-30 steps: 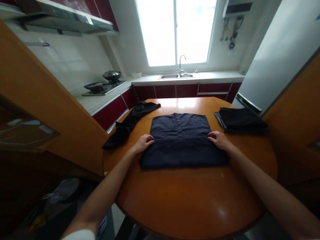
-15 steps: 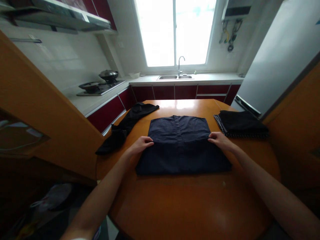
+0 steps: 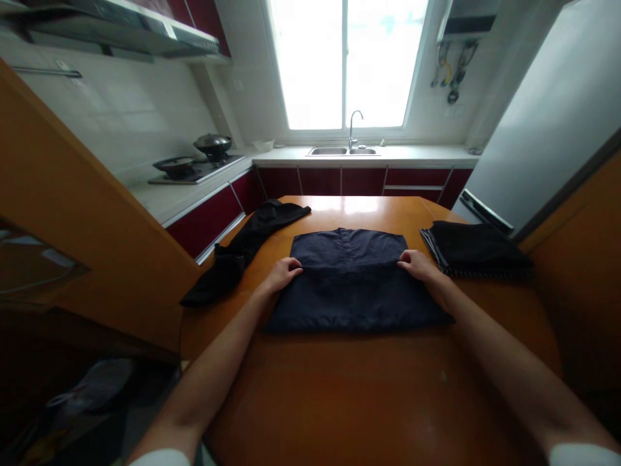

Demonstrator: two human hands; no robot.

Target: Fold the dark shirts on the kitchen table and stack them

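A dark navy shirt (image 3: 352,285) lies partly folded on the round wooden table (image 3: 369,388), its lower part doubled up over the chest. My left hand (image 3: 284,273) pinches the folded edge at the shirt's left side. At the right side, my right hand (image 3: 417,265) grips the same edge, fingers closed on the cloth. The collar and button placket point away from me, toward the window.
A crumpled black garment (image 3: 242,249) hangs over the table's far-left edge. A stack of folded dark clothes (image 3: 478,249) sits at the far right. Behind are a counter with a sink (image 3: 342,151), a stove with pans (image 3: 194,165), a grey fridge (image 3: 543,123) and wooden panels on both sides.
Both hands have carried the folded edge farther up the shirt, toward the collar, so less of the chest shows. The view has shifted slightly.
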